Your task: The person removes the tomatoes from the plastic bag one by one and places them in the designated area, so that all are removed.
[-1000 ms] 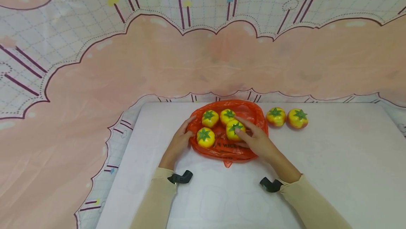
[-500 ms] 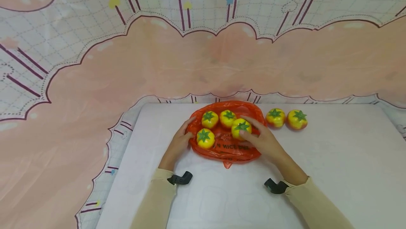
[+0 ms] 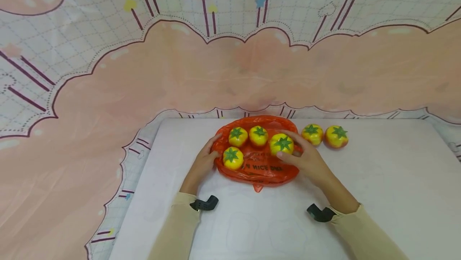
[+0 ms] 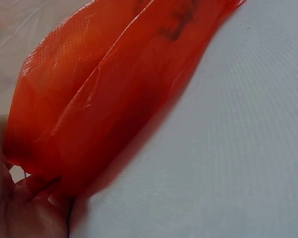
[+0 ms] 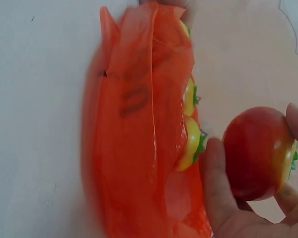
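Observation:
A red plastic bag (image 3: 264, 168) with dark lettering lies spread on the table, its mouth facing up. My left hand (image 3: 204, 162) pinches the bag's left rim; in the left wrist view the red film (image 4: 114, 99) runs up from between thumb and fingers. My right hand (image 3: 306, 158) grips a yellow-and-red tomato (image 3: 282, 145) with a green star-shaped top, held over the bag's right side. The right wrist view shows this tomato (image 5: 258, 153) raised beside the bag's rim, between thumb and fingers. Three similar tomatoes (image 3: 233, 158) sit inside the bag.
Two more tomatoes, one (image 3: 312, 134) close behind my right fingers and another (image 3: 336, 137) to its right, stand on the white table (image 3: 252, 224). Behind the table hangs a pink patterned cloth (image 3: 230, 72). Each wrist wears a dark camera mount (image 3: 204, 203).
My right hand has drawn the gripped tomato rightward across the bag and up toward the head camera, apart from the others. The left hand stays on the rim.

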A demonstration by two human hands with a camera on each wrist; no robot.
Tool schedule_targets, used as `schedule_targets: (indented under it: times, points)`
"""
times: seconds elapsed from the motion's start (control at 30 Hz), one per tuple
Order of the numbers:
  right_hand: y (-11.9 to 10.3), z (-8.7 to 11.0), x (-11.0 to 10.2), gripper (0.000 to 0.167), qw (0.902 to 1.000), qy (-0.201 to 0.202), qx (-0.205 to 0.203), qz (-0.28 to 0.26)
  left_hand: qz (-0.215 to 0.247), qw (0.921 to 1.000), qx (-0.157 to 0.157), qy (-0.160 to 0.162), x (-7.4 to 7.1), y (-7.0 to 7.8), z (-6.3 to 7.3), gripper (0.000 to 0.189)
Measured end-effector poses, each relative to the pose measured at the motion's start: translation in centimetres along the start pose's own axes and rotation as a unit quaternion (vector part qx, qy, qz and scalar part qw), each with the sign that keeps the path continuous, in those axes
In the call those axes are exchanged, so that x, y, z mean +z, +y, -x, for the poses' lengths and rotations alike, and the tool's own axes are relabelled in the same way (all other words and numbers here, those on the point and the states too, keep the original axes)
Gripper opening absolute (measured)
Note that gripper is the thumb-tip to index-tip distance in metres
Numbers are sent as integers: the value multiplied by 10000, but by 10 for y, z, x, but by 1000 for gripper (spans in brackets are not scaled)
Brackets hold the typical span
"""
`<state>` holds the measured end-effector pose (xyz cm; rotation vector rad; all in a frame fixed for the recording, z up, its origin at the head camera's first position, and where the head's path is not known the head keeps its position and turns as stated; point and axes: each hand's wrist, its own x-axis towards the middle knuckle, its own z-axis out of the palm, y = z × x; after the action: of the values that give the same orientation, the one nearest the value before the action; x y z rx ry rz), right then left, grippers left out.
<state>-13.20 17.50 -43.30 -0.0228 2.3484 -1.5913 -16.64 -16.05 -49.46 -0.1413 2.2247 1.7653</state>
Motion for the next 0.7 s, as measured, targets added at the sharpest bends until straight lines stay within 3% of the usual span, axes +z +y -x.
schedule_targets:
  times: [0.4,0.7]
  points:
    - [-2,11,-14,74,9922,834,-373,852,46,10000,54,-24,0,-3,-2,65]
    - [6,16,-34,66,9838,1258,-772,1020,26,10000,85,-39,-1,-2,-1,65]
